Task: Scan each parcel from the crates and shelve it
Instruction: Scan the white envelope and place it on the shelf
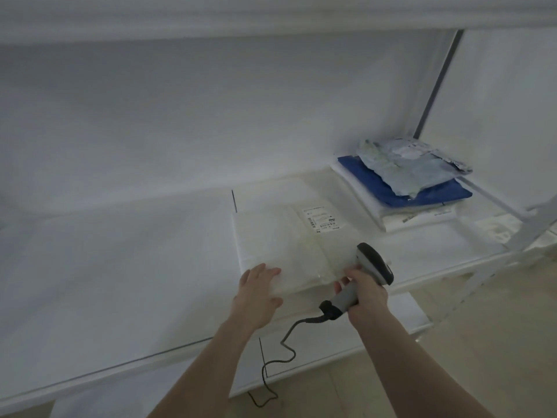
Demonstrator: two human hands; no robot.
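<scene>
- Already shelved: a stack of parcels (404,182) at the shelf's (135,267) right end.
- Now a flat white parcel (286,245) lies on the shelf, label up; the left hand (256,288) presses its near edge with straight fingers.
- The right hand (361,292) grasps the corded barcode scanner (366,271) beside it.
- Crates are out of view, so the remaining count is unknown.

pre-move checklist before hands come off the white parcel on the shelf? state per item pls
1. White parcel lies flat on the shelf: ok.
2. Label faces up: ok.
3. Scan registered: cannot tell.
4. Left hand flat on the parcel's near edge: ok.
5. Right hand grips the scanner: ok.
6. Parcel apart from the stacked parcels at right: ok.
</scene>
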